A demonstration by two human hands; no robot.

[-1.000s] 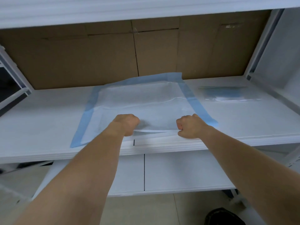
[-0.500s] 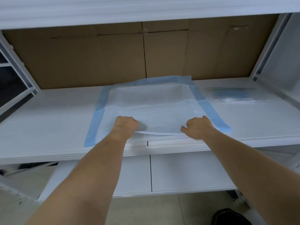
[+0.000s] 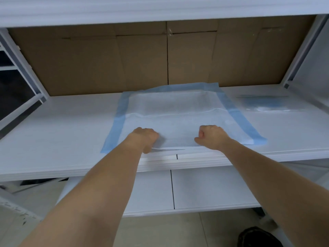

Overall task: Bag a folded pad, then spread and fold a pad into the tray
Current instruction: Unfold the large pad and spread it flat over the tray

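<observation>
Seen from the head camera, a white pad (image 3: 179,120) with a blue border lies spread flat on a white shelf (image 3: 58,132), its far edge close to the brown cardboard (image 3: 142,57) that lines the back of the shelf. The pad's near edge sits at the shelf's front lip, and a crease runs across it from side to side, roughly midway.

Both bare forearms reach forward from the bottom of the view. The left hand (image 3: 145,137) rests on the near edge of the pad, left of its middle, with its fingers curled under; the thin white edge of the pad shows just below it, but whether the fingers actually pinch that edge cannot be told. The right hand (image 3: 211,136) lies at the near edge right of the middle, its fingers curled into a loose fist and the thumb pointing inward along the pad; whether it holds the edge cannot be told either. The two hands are apart, with bare pad between them.

To the right of the pad, well apart from it on the same shelf, lies a clear bag (image 3: 267,104) with something blue folded inside.

Below, a lower white shelf (image 3: 213,189) shows between the arms, and a dark shoe (image 3: 258,237) stands on the pale floor.
</observation>
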